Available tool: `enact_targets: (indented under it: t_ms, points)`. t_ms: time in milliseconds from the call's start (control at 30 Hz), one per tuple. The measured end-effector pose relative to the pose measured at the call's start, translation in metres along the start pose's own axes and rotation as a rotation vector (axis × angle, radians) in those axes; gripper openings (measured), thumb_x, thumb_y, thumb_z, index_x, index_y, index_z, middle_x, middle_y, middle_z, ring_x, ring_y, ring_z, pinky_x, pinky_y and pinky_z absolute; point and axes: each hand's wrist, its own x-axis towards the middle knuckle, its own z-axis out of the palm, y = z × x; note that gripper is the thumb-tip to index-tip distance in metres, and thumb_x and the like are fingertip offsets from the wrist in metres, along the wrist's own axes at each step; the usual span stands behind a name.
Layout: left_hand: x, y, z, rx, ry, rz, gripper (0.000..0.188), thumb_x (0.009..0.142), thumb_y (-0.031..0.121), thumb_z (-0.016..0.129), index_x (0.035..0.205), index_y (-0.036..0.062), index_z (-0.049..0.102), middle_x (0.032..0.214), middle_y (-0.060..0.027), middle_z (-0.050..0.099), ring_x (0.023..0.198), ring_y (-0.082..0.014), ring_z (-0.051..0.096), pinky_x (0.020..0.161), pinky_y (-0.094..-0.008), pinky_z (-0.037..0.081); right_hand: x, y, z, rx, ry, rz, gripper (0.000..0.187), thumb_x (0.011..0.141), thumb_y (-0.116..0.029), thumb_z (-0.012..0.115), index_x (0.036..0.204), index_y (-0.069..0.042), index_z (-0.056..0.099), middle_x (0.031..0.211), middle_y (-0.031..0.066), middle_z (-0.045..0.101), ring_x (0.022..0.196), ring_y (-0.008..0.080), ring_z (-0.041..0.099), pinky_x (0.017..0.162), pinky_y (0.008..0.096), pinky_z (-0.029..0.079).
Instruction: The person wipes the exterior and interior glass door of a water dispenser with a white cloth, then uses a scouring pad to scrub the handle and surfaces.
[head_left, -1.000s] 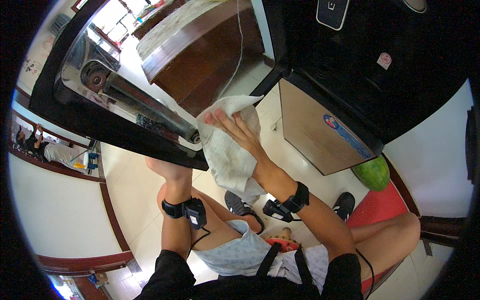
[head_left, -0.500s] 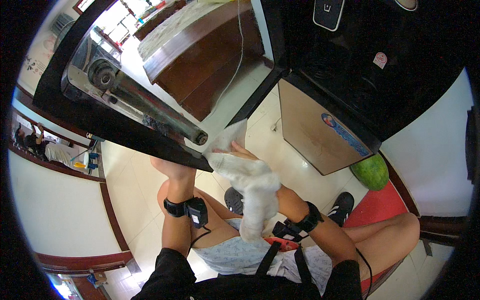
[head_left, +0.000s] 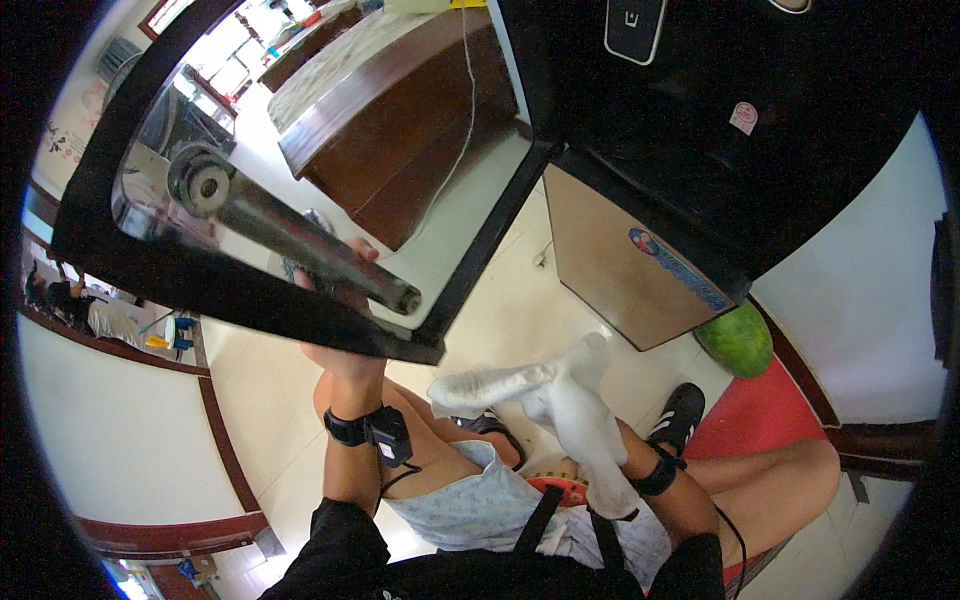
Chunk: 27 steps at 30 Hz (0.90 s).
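Observation:
My left hand (head_left: 345,358) grips the lower edge of a large black-framed panel (head_left: 250,325) with a shiny pane; fingers show in or through the pane. A dark tubular bar (head_left: 300,238) with round ends runs along the pane's lower part. A bunched white cloth (head_left: 575,400), long and sock-like, hangs in the air over my lap, apart from the panel. It is in my right hand, whose fingers it hides; only the forearm (head_left: 690,497) with a black strap (head_left: 660,470) shows. My left wrist carries a strap with a small black box (head_left: 390,437).
A black body (head_left: 680,170) adjoins the panel on the right, with a brownish board (head_left: 620,260) below it. A watermelon (head_left: 738,342) lies by a red mat (head_left: 755,425). My dark shoes (head_left: 680,412) rest on the tiled floor (head_left: 270,410). A wooden cabinet (head_left: 400,130) shows in the pane.
My right hand has drawn the white cloth away from the panel's lower corner, down and to the right. The panel has shifted slightly, and my left fingers now show in the pane.

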Motion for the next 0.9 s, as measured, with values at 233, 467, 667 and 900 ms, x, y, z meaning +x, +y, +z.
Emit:
enact_targets:
  t_ms: [233,467,667,900]
  points:
    - [-0.031,0.041,0.065,0.386,-0.265,-0.17,0.057,0.102,0.053,0.03,0.101,0.0013,0.054,0.094,-0.0155,0.06,0.091,-0.0241,0.056,0.085,-0.0354,0.045,-0.1,0.007,-0.017,0.016,0.194,0.2,0.044,0.088,-0.02,0.059,0.128,-0.002,0.057,0.134,0.0145,0.056,0.124,0.0261,0.053,0.114,0.0429,0.029]
    - [-0.057,-0.012,0.038,0.193,-0.259,-0.024,0.048,0.097,0.041,0.045,0.118,-0.0022,0.049,0.109,-0.019,0.059,0.097,-0.0271,0.059,0.085,-0.0414,0.05,-0.194,-0.007,-0.014,0.001,0.583,0.27,0.044,0.087,-0.02,0.06,0.127,-0.002,0.057,0.133,0.0156,0.056,0.123,0.0278,0.053,0.113,0.044,0.03]
    - [-0.033,0.007,0.113,-0.12,-0.347,-0.157,0.051,0.098,0.042,0.048,0.121,-0.0034,0.042,0.109,-0.0212,0.062,0.082,-0.0234,0.063,0.063,-0.0311,0.051,-0.229,-0.03,-0.012,-0.096,0.898,0.194,0.044,0.087,-0.02,0.06,0.127,-0.003,0.058,0.132,0.0165,0.056,0.122,0.0292,0.053,0.112,0.0449,0.032]
    - [-0.045,0.003,0.162,-0.025,-0.556,-0.236,0.047,0.102,0.037,0.041,0.129,-0.0021,0.045,0.123,-0.014,0.061,0.077,-0.0172,0.061,0.057,-0.0265,0.046,-0.241,-0.045,-0.004,-0.228,1.081,0.136,0.043,0.086,-0.02,0.06,0.126,-0.003,0.058,0.13,0.0176,0.057,0.122,0.0309,0.054,0.11,0.0459,0.033]
